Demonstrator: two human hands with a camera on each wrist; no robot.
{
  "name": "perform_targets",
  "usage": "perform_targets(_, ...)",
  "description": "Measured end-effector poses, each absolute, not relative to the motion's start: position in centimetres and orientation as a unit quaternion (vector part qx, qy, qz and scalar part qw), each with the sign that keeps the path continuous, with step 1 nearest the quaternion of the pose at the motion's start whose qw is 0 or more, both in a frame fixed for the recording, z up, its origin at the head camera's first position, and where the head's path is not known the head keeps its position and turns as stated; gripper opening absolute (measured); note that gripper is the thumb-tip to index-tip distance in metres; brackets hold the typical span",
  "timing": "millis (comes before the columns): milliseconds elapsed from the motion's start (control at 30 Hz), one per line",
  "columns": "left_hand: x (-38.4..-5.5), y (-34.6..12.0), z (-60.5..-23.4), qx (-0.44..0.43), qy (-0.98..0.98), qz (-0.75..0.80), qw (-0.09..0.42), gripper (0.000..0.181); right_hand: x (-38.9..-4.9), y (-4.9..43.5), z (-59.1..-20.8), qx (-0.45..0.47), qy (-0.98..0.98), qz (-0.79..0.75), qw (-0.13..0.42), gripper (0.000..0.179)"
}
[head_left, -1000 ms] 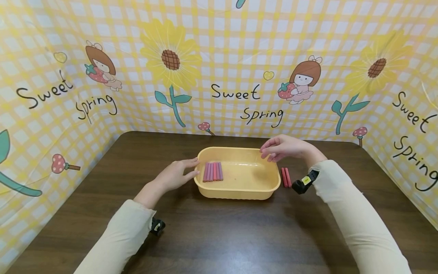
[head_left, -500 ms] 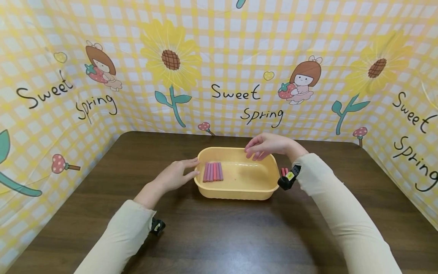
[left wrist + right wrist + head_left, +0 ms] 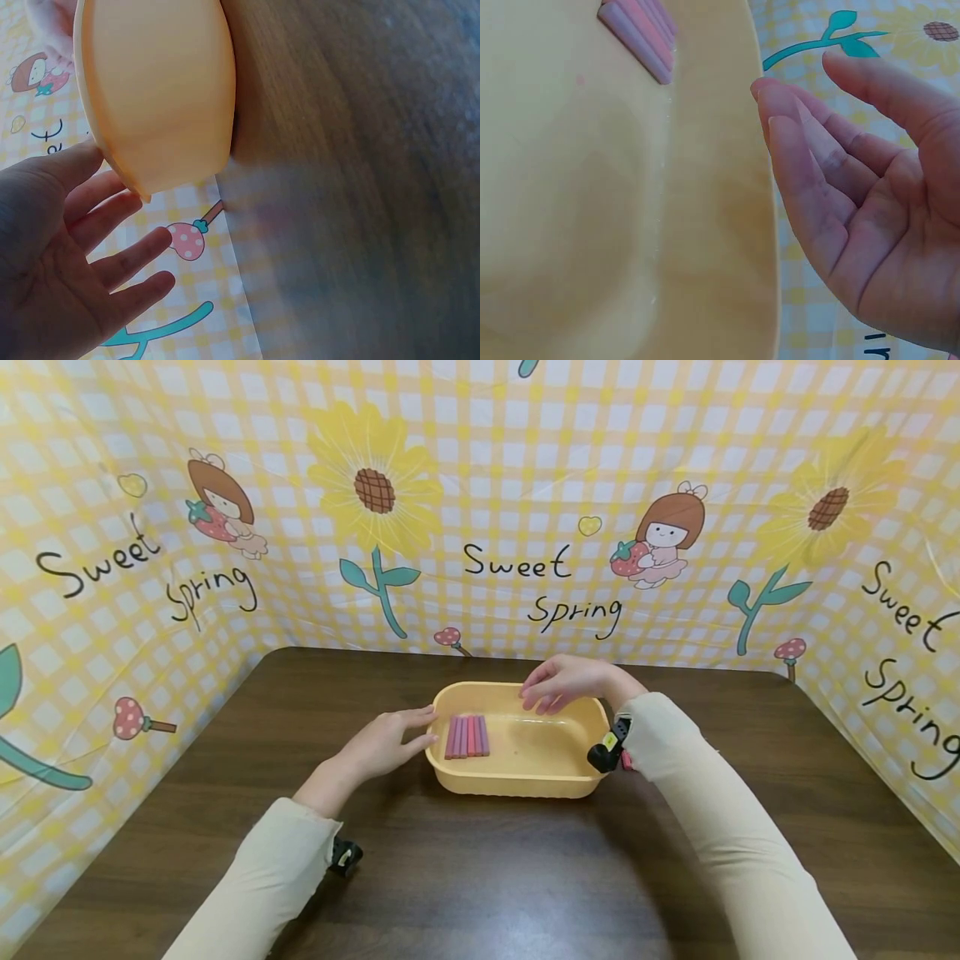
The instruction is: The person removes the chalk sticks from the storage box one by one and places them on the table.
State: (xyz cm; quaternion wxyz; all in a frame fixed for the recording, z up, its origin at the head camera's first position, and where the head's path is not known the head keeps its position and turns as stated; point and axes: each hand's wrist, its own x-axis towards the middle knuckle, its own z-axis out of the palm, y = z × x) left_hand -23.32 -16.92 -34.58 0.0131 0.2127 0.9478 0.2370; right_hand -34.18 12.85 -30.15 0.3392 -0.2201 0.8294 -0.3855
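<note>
A pale-yellow plastic basin [image 3: 525, 785] stands on the table. Inside it, against the left end, several pink and purple sticks [image 3: 467, 737] lie side by side in a row. My left hand [image 3: 382, 743] touches the basin's left rim with its fingers extended; the left wrist view shows the thumb and fingertips at the rim. Over the back rim hovers my right hand [image 3: 566, 683], its fingers loosely bent around nothing, as the right wrist view confirms. Just right of the basin, a red stick [image 3: 627, 761] peeks out, mostly hidden by the right wrist camera [image 3: 609, 746].
The dark wooden table [image 3: 420, 877] extends around the basin. A yellow checked cloth [image 3: 495, 485] with flowers and lettering hangs behind and at both sides of it.
My right hand has moved left along the basin's back rim, and its wrist camera now covers most of the red sticks on the right. My left hand and the basin have stayed put.
</note>
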Motion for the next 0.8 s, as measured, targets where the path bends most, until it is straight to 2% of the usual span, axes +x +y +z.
perform_targets(800, -23.2, -16.8, -34.3, 0.207, 0.948, 0.240, 0.019, 0.048, -35.4, 9.5, -32.9, -0.213, 0.829, -0.353, 0.376, 0.033)
